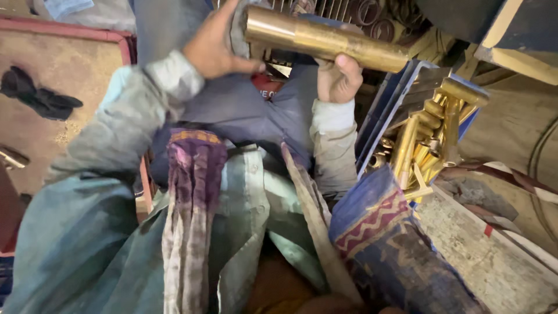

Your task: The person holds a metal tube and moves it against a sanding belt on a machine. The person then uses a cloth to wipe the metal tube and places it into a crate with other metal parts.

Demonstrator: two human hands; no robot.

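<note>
- Your left hand (216,46) is cupped against the near end of the brass tube (325,38), palm pressed to its mouth rather than wrapped round it.
- Your right hand (338,78) is clenched round the underside of the tube, near its middle, bearing its weight.
- The tube is up at chest height, roughly level and tilted slightly down to your right, above your lap and clear of any surface.
- Just to your right, a blue crate (388,113) holds a heap of similar brass parts (427,136).
- A dark rag (36,96) lies well apart on the red-edged surface (70,64) to your left.
- You appear to be mid-handling, steadying one piece with both hands.
- Any next move calls for the right-hand grip to stay firm, as the left only braces.
</note>
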